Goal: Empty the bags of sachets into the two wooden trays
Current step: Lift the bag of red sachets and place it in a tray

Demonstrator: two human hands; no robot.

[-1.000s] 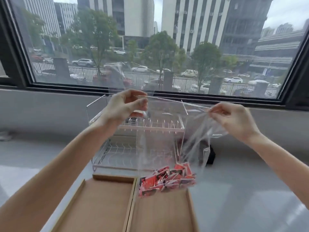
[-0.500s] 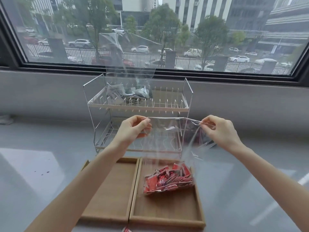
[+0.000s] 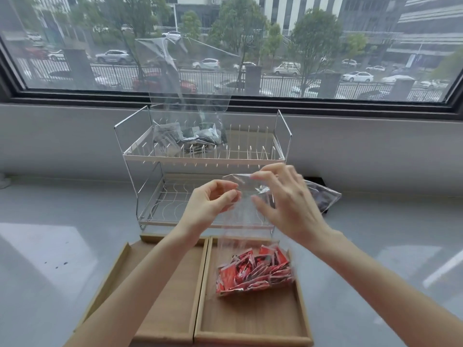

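The left hand (image 3: 213,204) is pinching the top edge of the clear plastic bag of red sachets (image 3: 253,269), which is resting in the right-hand shallow wooden tray (image 3: 253,321); the right hand (image 3: 283,204) is hovering at the mouth with fingers spread, blurred. To do this well, I judge she should be parting the mouth wide, then tipping it low over the tray.

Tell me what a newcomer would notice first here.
The red sachets stand out, heaped at the bottom of a clear bag resting in the right wooden tray. Both hands work at the bag's top edge: the left hand pinches it, the right hand is blurred. Behind, a white wire rack holds a bag of grey sachets on its upper shelf.
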